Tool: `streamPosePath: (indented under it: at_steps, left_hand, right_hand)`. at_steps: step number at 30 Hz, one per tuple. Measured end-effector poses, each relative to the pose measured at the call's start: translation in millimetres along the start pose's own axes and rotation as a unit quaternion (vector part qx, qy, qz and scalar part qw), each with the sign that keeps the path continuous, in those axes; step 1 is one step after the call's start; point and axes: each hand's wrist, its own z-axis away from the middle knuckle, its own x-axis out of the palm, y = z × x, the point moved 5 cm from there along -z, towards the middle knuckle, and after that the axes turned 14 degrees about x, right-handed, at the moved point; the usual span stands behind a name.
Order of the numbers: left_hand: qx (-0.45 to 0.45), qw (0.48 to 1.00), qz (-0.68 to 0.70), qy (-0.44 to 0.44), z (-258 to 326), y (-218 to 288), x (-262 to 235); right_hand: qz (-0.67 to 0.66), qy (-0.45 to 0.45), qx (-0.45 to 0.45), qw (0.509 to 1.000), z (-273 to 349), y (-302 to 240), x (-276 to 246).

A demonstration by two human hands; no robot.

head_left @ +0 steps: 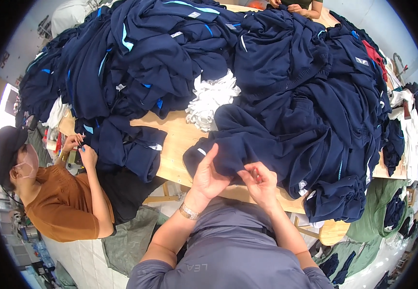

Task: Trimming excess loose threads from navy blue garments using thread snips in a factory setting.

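Note:
A navy garment (259, 144) lies at the near edge of the wooden table, its near end lifted between my hands. My left hand (210, 174) holds that edge with the thumb raised, and the cloth partly hides its fingers. Closed in a pinch, my right hand (260, 180) grips the same edge a little to the right. A small reddish spot shows among the right fingers, too small to name. Just left of my raised thumb, a small white tag shows on the navy cloth. Beyond the garment sits a heap of white fabric strips (212, 98).
Big piles of navy garments (146, 62) cover much of the wooden table (175, 144). To the left a person in a brown shirt (64, 204) handles a navy piece. Another person's hands (296, 9) work at the far side. A wooden stool (333, 232) stands below right.

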Motion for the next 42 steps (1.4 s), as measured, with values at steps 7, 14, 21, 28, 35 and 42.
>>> streamPosePath:
  at_steps: [7,14,21,28,35,42]
  left_hand:
    - [0.022,0.997,-0.051,-0.061,-17.2,15.7,6.4]
    - [0.018,0.996,-0.055,-0.071,-14.1,16.7,8.3]
    - [0.053,0.948,-0.271,-0.160,-1.6,16.2,27.1]
    - [0.066,0.863,-0.419,-0.274,4.5,28.8,56.9]
    - [0.033,0.781,-0.587,-0.211,3.6,82.6,34.6]
    - [0.153,0.772,-0.599,-0.150,7.8,134.6,7.3]
  right_hand:
    - [0.185,-0.043,-0.243,0.951,18.7,-26.8,10.7]
    - [-0.028,-0.008,-0.030,0.999,5.0,-0.4,-3.9]
    - [-0.280,-0.151,0.270,0.909,-44.9,12.5,0.1]
    - [-0.218,-0.194,0.224,0.930,-57.4,2.4,5.2]
    - [-0.321,-0.009,0.178,0.930,-92.9,11.2,-40.9]
    - [-0.247,-0.026,0.163,0.955,-101.4,28.3,-22.9]
